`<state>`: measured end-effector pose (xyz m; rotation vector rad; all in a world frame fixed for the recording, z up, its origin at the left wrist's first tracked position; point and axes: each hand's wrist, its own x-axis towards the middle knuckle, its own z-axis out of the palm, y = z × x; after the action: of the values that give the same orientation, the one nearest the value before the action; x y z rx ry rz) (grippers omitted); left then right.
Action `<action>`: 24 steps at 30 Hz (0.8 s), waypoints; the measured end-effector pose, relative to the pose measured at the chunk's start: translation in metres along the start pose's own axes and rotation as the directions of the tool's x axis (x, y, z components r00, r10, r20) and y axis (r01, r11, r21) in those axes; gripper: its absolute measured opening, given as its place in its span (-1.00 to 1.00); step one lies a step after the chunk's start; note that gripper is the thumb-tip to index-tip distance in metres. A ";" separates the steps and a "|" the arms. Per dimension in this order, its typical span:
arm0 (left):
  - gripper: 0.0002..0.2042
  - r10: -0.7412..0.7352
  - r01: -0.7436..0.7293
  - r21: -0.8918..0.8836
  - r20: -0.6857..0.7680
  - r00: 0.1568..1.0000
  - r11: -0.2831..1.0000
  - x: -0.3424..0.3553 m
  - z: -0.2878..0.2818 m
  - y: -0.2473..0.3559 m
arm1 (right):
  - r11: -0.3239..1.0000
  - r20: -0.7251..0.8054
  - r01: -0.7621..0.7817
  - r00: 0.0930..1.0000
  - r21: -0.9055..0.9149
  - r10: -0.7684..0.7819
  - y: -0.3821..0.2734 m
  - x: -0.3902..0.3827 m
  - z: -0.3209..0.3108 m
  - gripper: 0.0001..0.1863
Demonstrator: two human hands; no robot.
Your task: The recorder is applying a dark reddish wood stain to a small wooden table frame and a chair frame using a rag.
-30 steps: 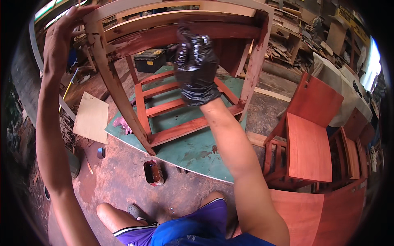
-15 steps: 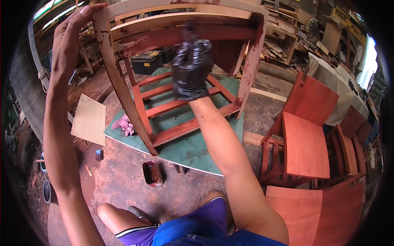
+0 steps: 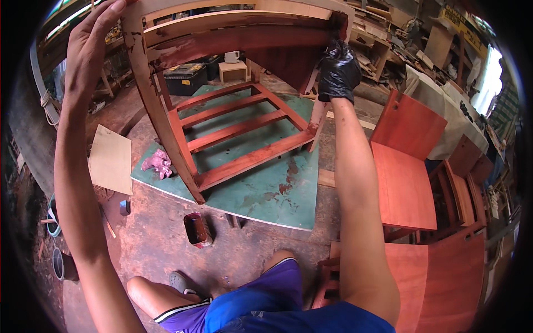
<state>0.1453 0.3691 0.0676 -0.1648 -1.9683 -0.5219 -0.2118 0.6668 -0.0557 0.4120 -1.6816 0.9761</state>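
Note:
A wooden chair frame (image 3: 166, 122), partly coated in red-brown stain with pale bare patches, stands tilted on a green board (image 3: 266, 208). My bare left hand (image 3: 89, 53) grips its upper left corner, thumb over the edge; the other fingertips are out of sight. My right hand (image 3: 337, 72), in a black glove, is closed at the upper right corner, where the stained crossrail (image 3: 239, 44) meets the right post. Whatever its fingers hold is hidden by the glove. Below the frame, an open tin (image 3: 198, 230) of dark red-brown liquid sits on the floor.
Reddish chairs (image 3: 402, 177) and flat panels (image 3: 452, 277) fill the right side. A crumpled pink cloth (image 3: 158, 162) lies on the green board. Left are a pale wooden sheet (image 3: 111, 161) and a dark bucket (image 3: 64, 263). Behind stand a black toolbox (image 3: 186, 79) and stacked scrap wood.
My right hand has moved right along the crossrail, from its middle to the right post. More red-brown coating shows on the rail. My left hand keeps its grip on the corner.

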 end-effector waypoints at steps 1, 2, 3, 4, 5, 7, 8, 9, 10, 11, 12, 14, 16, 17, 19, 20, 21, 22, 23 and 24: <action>-0.55 0.021 -0.021 0.018 -0.004 1.000 1.000 0.000 0.002 0.000 | 0.997 0.054 -0.083 0.995 -0.008 0.083 -0.002 -0.005 0.005 -0.73; -0.55 0.015 -0.015 0.018 -0.012 1.000 1.000 0.000 0.004 0.001 | 0.997 0.059 -0.075 0.995 -0.006 0.075 -0.003 -0.005 0.004 -0.73; -0.54 0.020 -0.020 0.006 0.015 1.000 1.000 0.000 0.013 0.007 | 0.999 -0.008 -0.006 1.000 0.044 0.006 -0.001 -0.007 0.001 -0.74; -0.53 0.023 -0.024 0.028 0.035 0.999 0.999 0.000 0.007 0.016 | 0.990 -0.077 0.062 0.996 0.124 -0.053 -0.013 -0.011 0.001 -0.74; -0.51 0.101 -0.105 0.094 0.046 0.994 0.990 0.003 0.006 0.015 | 0.962 -0.146 0.206 0.973 0.180 -0.181 -0.024 -0.013 -0.002 -0.78; -0.51 0.067 -0.067 0.005 0.026 0.997 0.998 -0.002 0.008 0.041 | 0.840 -0.250 0.482 0.870 0.248 -0.425 -0.071 -0.019 0.001 -0.75; -0.51 0.004 -0.004 -0.008 0.032 0.999 1.000 -0.010 0.004 0.066 | 0.770 -0.265 0.592 0.802 0.236 -0.536 -0.107 -0.029 0.005 -0.71; -0.51 0.002 0.000 -0.043 0.035 0.999 0.999 -0.009 0.015 0.051 | 0.774 -0.183 0.580 0.815 0.255 -0.550 -0.124 -0.043 -0.001 -0.63; -0.50 0.031 -0.032 -0.033 -0.025 0.999 0.999 -0.006 0.017 0.041 | 0.776 -0.117 0.552 0.830 0.305 -0.545 -0.157 -0.062 -0.001 -0.55; -0.48 0.070 -0.072 -0.030 -0.086 0.994 0.997 0.002 0.021 0.030 | 0.783 -0.193 0.585 0.811 0.212 -0.553 -0.186 -0.077 0.002 -0.47; -0.48 0.062 -0.063 -0.007 -0.081 0.995 0.998 0.010 0.013 0.001 | 0.787 -0.265 0.599 0.790 0.145 -0.552 -0.217 -0.096 0.007 -0.38; -0.47 -0.185 0.117 -0.285 -0.226 0.956 0.951 0.021 -0.004 -0.062 | 0.775 -0.203 0.580 0.814 0.251 -0.544 -0.259 -0.120 0.012 -0.33; -0.48 -0.072 0.034 -0.220 -0.166 0.983 0.975 0.000 0.024 0.011 | 0.774 -0.133 0.565 0.823 0.285 -0.552 -0.243 -0.115 0.013 -0.27; -0.49 0.038 -0.050 -0.099 -0.116 0.993 0.994 -0.011 0.022 0.041 | 0.726 -0.156 0.613 0.787 0.313 -0.597 -0.238 -0.113 0.008 -0.25; -0.51 0.035 -0.043 -0.102 -0.079 0.996 0.994 -0.011 0.017 0.044 | 0.686 -0.104 0.677 0.728 0.265 -0.678 -0.219 -0.109 -0.007 -0.26; -0.52 0.037 -0.042 -0.126 -0.039 0.999 0.991 -0.010 0.015 0.046 | 0.677 -0.152 0.703 0.709 0.218 -0.688 -0.205 -0.103 -0.008 -0.30; -0.54 -0.014 0.015 -0.105 0.019 1.000 0.994 -0.004 0.006 0.043 | 0.667 -0.199 0.722 0.692 0.186 -0.694 -0.195 -0.102 -0.004 -0.35; -0.54 -0.014 0.016 -0.123 0.020 1.000 0.992 -0.001 0.009 0.041 | 0.667 -0.188 0.725 0.689 0.174 -0.700 -0.176 -0.091 -0.010 -0.35; -0.54 0.088 -0.086 -0.121 0.011 0.996 0.989 -0.002 0.010 0.036 | 0.736 -0.149 0.647 0.762 0.197 -0.630 -0.161 -0.085 -0.007 -0.38; -0.54 0.201 -0.200 -0.126 -0.004 0.980 0.972 -0.001 0.011 0.037 | 0.796 -0.114 0.569 0.822 0.204 -0.558 -0.156 -0.081 -0.006 -0.41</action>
<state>0.1487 0.4071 0.0732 -0.4413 -1.9017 -0.5130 -0.0718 0.5616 -0.0685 0.9792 -1.2779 0.7163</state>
